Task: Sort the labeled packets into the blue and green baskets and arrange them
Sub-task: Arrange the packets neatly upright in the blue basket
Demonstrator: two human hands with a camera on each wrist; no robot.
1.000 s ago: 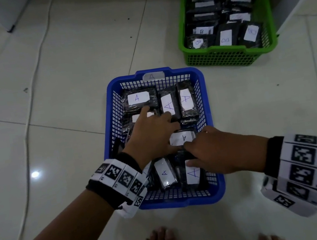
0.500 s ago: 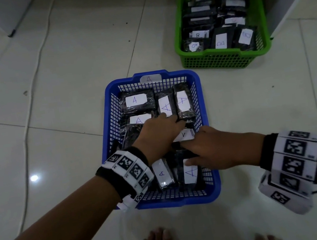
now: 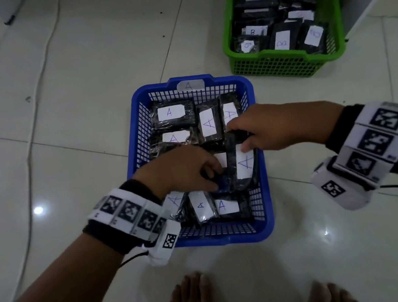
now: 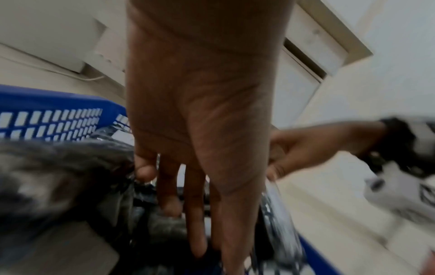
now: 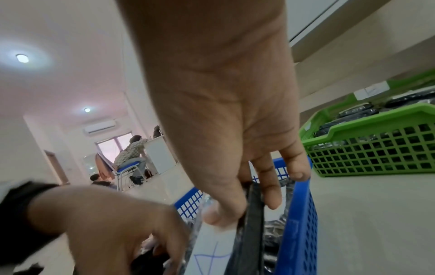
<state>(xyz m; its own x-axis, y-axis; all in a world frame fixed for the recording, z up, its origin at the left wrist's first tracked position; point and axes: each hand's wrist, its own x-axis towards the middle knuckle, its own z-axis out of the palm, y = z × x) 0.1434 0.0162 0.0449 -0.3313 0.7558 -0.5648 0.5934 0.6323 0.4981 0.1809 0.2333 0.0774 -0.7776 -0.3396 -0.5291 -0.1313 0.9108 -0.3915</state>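
Packets (image 3: 242, 165) marked A crowd the blue basket (image 3: 211, 239); your right hand (image 3: 266, 127) pinches one upright by its right wall, your left hand (image 3: 183, 171) fingers curl among neighbours. Tugging could topple the tidy rows.

Beneath the left hand (image 3: 180, 171) in the blue basket (image 3: 140, 144), we cannot see its fingertips or one packet's label. In the green basket (image 3: 283, 65), we find the rear labels too blurred to read.

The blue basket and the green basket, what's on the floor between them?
Nothing: head view shows only bare floor tile between blue basket and green basket.
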